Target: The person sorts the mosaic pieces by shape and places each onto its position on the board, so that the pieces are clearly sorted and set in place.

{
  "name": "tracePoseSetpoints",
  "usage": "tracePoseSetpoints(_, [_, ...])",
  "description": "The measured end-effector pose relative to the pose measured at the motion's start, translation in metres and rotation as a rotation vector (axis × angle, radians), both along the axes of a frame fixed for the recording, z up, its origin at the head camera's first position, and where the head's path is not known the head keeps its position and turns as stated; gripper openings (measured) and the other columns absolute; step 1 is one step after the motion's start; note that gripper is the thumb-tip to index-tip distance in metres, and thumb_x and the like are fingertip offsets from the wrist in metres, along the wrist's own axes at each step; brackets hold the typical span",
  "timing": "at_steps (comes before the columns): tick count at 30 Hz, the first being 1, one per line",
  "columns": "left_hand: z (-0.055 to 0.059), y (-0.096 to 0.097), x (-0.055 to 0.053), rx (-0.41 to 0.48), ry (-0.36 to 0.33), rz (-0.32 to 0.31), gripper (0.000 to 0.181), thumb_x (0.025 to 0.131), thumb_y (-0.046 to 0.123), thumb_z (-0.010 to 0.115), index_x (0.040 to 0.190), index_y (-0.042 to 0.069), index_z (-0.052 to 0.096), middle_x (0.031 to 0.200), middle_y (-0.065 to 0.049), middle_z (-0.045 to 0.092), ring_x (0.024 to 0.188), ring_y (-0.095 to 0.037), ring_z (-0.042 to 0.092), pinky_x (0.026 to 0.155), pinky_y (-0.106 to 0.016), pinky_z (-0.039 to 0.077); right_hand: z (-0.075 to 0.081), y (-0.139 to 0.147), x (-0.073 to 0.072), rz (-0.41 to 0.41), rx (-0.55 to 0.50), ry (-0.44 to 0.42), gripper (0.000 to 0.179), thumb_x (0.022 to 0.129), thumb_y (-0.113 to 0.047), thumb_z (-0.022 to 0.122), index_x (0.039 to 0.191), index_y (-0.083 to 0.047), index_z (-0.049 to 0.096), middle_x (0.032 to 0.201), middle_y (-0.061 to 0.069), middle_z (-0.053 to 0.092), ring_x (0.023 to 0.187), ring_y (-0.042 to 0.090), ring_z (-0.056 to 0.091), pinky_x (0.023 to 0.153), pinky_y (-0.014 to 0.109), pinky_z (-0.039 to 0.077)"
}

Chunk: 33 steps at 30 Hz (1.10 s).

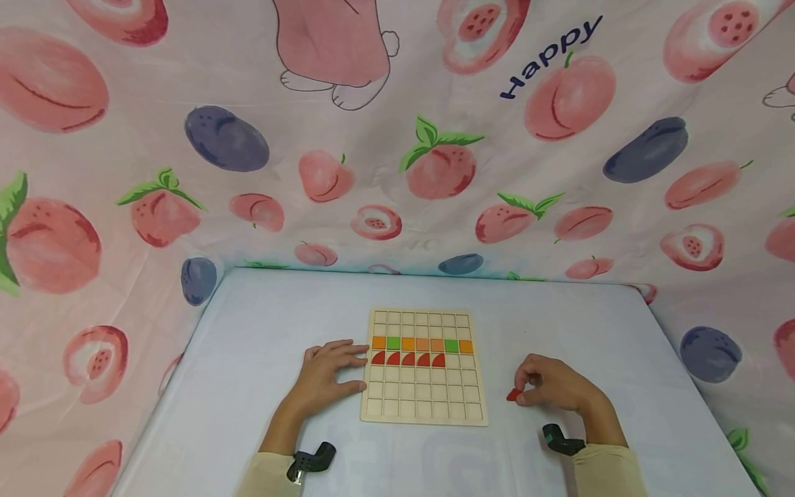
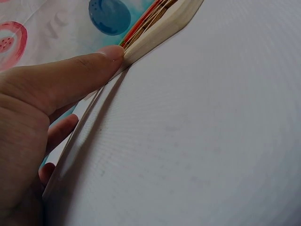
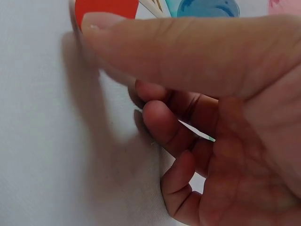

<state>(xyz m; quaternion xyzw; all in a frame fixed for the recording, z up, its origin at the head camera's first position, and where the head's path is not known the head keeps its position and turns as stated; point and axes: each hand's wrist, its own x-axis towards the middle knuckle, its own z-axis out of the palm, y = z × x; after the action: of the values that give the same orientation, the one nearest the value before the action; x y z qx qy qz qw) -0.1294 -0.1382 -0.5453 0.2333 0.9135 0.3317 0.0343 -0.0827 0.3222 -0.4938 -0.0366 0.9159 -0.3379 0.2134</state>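
Observation:
A pale wooden grid board point(image 1: 422, 411) lies on the table in front of the person. One row holds square tiles point(image 1: 407, 343) in orange and green; the row below has several red quarter-circle pieces point(image 1: 408, 359) from its left end, with bare cells at the right. The left hand point(image 1: 326, 376) rests at the board's left side, fingers spread; in the left wrist view its thumb touches the board's edge point(image 2: 162, 35). Right of the board, the right hand point(image 1: 553, 384) pinches a red piece point(image 3: 106, 7) just over the table. The thumb hides part of that piece.
A white-covered table point(image 1: 261, 310) spreads around the board. Behind it hangs a fruit-print cloth point(image 1: 373, 124). Each wrist carries a black camera mount, the left mount point(image 1: 310, 461) and the right mount point(image 1: 562, 440).

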Motion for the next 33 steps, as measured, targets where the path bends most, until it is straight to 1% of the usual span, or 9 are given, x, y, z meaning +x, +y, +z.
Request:
tracePoseSetpoints(3, [0.0, 0.0, 0.0, -0.001, 0.002, -0.001, 0.044, 0.081, 0.043, 0.084, 0.121, 0.026, 0.076, 0.141, 0.018, 0.062, 0.143, -0.017, 0.046, 0.108, -0.054, 0.025, 0.001, 0.001, 0.001, 0.007, -0.005, 0.004, 0.021, 0.077, -0.023, 0.088, 0.084, -0.018, 0.068, 0.091, -0.003, 0.062, 0.093, 0.017, 0.049, 0.079, 0.03, 0.041])
tracePoseSetpoints(8, [-0.002, 0.0, -0.001, -0.002, -0.001, -0.001, 0.044, 0.081, 0.044, 0.084, 0.121, 0.026, 0.076, 0.142, 0.018, 0.062, 0.143, -0.016, 0.046, 0.109, -0.054, 0.024, 0.0, 0.003, 0.001, 0.011, -0.002, 0.004, 0.023, 0.077, -0.025, 0.088, 0.086, -0.019, 0.068, 0.089, -0.004, 0.063, 0.094, 0.018, 0.05, 0.081, 0.033, 0.041])
tracePoseSetpoints(12, [-0.003, -0.001, -0.002, 0.001, -0.003, -0.004, 0.044, 0.081, 0.044, 0.084, 0.121, 0.027, 0.076, 0.142, 0.019, 0.062, 0.143, -0.016, 0.046, 0.109, -0.055, 0.023, -0.001, 0.002, -0.002, 0.013, -0.001, -0.014, 0.022, 0.079, -0.026, 0.086, 0.087, -0.019, 0.067, 0.087, -0.004, 0.065, 0.091, 0.018, 0.051, 0.078, 0.033, 0.04])
tracePoseSetpoints(20, [-0.002, 0.0, -0.001, 0.012, -0.013, -0.002, 0.044, 0.08, 0.043, 0.085, 0.12, 0.027, 0.076, 0.141, 0.018, 0.062, 0.143, -0.016, 0.046, 0.109, -0.055, 0.022, 0.001, -0.004, -0.007, -0.018, -0.112, -0.051, 0.022, 0.083, -0.024, 0.083, 0.091, -0.012, 0.067, 0.087, 0.0, 0.069, 0.085, 0.02, 0.056, 0.074, 0.03, 0.044])
tracePoseSetpoints(25, [-0.003, 0.0, -0.001, 0.011, -0.012, 0.002, 0.043, 0.08, 0.042, 0.085, 0.12, 0.028, 0.076, 0.141, 0.02, 0.062, 0.143, -0.016, 0.046, 0.11, -0.055, 0.022, 0.007, -0.011, -0.011, -0.008, -0.129, -0.033, 0.018, 0.087, -0.023, 0.08, 0.094, -0.013, 0.068, 0.093, -0.001, 0.073, 0.088, 0.02, 0.058, 0.076, 0.029, 0.046])
tracePoseSetpoints(29, [-0.003, 0.0, -0.001, 0.006, -0.003, 0.0, 0.043, 0.08, 0.043, 0.085, 0.12, 0.028, 0.076, 0.141, 0.02, 0.062, 0.143, -0.016, 0.046, 0.11, -0.055, 0.023, 0.01, -0.017, -0.016, -0.003, -0.132, -0.011, 0.013, 0.089, -0.02, 0.077, 0.1, -0.015, 0.071, 0.094, 0.0, 0.07, 0.09, 0.02, 0.06, 0.077, 0.028, 0.048])
tracePoseSetpoints(33, [-0.002, 0.0, -0.001, 0.003, 0.004, -0.001, 0.044, 0.08, 0.043, 0.085, 0.12, 0.027, 0.076, 0.141, 0.019, 0.062, 0.143, -0.017, 0.046, 0.11, -0.055, 0.023, 0.011, -0.022, -0.02, 0.011, -0.12, 0.023, 0.021, 0.092, -0.022, 0.074, 0.113, -0.018, 0.073, 0.095, 0.0, 0.065, 0.093, 0.018, 0.057, 0.078, 0.027, 0.048])
